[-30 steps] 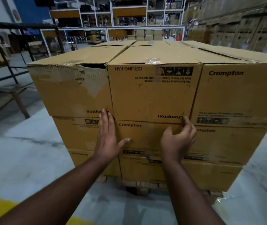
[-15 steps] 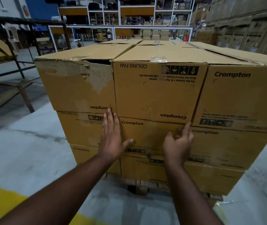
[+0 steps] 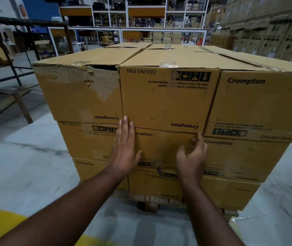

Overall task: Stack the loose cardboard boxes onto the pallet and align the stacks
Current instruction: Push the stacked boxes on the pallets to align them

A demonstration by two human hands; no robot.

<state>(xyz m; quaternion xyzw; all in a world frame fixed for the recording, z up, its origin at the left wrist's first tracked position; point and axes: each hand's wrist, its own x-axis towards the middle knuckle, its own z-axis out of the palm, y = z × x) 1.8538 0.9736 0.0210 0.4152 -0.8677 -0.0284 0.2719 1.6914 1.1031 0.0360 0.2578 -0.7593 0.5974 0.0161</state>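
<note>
Left hand (image 3: 123,150) lies flat with fingers straight against the front of the middle-tier centre box (image 3: 164,148), fingertips reaching the bottom edge of the top centre box (image 3: 166,98); right hand (image 3: 192,157) is loosely curled at that middle box's right edge, gripping nothing that I can make out. Boxes sit three tiers high on the wooden pallet (image 3: 150,201), top tier overhanging the tiers below toward the camera. Top-left box (image 3: 81,93) has torn tape and a dark gap under its flap, contents not visible; warehouse shelving (image 3: 141,16) stands behind.
</note>
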